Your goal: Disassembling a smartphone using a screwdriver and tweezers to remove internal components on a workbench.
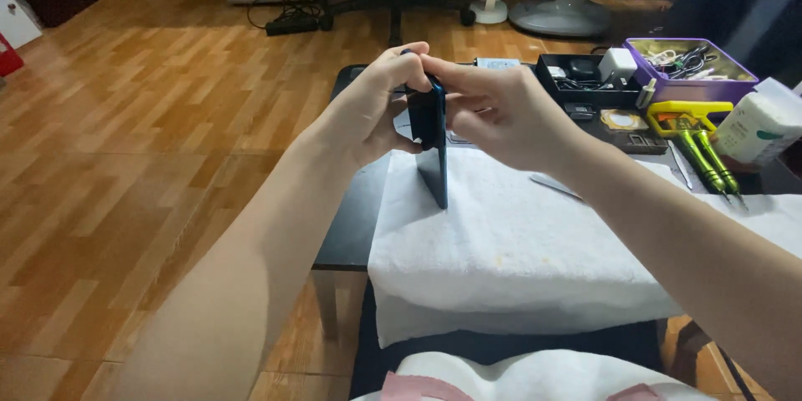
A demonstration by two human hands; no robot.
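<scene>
A dark blue smartphone (433,154) stands on its edge on a white towel (510,259), seen side-on. My left hand (380,104) grips its upper part from the left, fingers wrapped over the top. From the right, my right hand (493,109) holds the same upper end, with the index finger reaching across the top edge. Both hands meet at the phone's top.
The towel covers a small black table (355,225) on a wooden floor. At the back right lie a black tray (585,75) of small parts, a purple box (727,83), green screwdrivers (710,159), a yellow tool (677,113), a white bottle (760,125) and metal tweezers (555,186).
</scene>
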